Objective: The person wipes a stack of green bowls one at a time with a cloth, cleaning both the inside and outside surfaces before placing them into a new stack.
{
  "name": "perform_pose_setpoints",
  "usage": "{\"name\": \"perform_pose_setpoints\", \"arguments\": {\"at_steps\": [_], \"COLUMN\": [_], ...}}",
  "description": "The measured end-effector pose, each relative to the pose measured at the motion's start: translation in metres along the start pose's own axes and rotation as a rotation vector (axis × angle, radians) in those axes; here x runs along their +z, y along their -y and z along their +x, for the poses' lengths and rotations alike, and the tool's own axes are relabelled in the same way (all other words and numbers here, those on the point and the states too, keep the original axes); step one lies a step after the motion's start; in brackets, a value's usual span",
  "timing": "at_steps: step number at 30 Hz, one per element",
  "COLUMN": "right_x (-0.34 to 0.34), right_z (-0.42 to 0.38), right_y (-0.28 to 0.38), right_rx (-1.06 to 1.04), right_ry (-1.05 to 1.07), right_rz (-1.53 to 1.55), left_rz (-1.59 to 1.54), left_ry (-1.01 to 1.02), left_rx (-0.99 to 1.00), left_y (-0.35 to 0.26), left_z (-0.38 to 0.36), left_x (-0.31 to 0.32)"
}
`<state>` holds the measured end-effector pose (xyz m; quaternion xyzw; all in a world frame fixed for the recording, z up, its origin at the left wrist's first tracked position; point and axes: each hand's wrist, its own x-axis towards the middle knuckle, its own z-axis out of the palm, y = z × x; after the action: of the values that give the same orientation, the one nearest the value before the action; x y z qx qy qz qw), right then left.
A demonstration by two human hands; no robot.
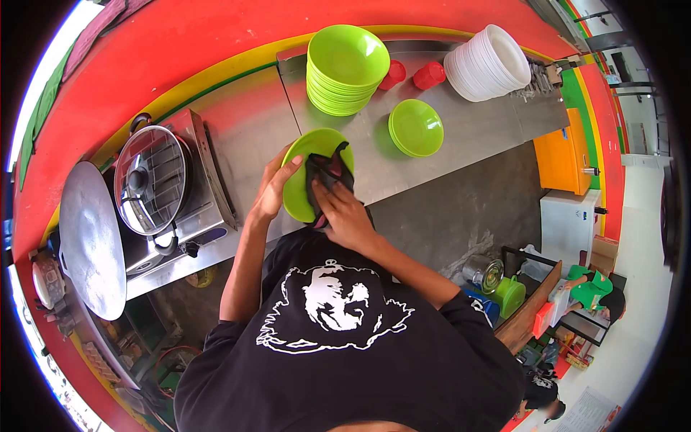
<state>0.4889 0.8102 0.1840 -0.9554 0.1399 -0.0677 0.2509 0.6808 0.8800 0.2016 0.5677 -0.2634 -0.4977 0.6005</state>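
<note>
A green bowl (294, 189) is gripped at its left rim by my left hand (273, 183), thumb over the edge. Inside the bowl, my right hand (347, 216) presses a dark cloth (327, 171) with reddish parts against the surface. Beyond the bowl, a tall stack of green bowls (345, 61) stands on the steel counter (248, 119). To its right sits a short stack of green bowls (417, 128).
Two red containers (430, 75) and a stack of white bowls (486, 63) stand along the counter's back. A glass-lidded pan (151, 180) sits on a stove at left, beside a round metal lid (92, 240). Two other people (594, 291) are at far right.
</note>
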Motion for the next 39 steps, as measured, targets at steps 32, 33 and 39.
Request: {"name": "perform_pose_setpoints", "arguments": {"at_steps": [32, 33, 39], "right_x": [-0.032, -0.032, -0.045], "right_z": [-0.002, 0.000, 0.002], "right_y": [-0.018, -0.016, -0.027], "right_rx": [-0.136, -0.101, -0.008], "right_ry": [-0.307, -0.314, -0.409], "right_rz": [-0.035, -0.015, 0.176], "left_rz": [-0.502, -0.502, -0.372], "left_ry": [-0.150, -0.163, -0.203], "left_rx": [-0.165, -0.169, -0.166], "left_y": [0.003, 0.003, -0.001], "left_z": [0.019, 0.019, 0.027], "left_x": [0.045, 0.051, 0.077]}}
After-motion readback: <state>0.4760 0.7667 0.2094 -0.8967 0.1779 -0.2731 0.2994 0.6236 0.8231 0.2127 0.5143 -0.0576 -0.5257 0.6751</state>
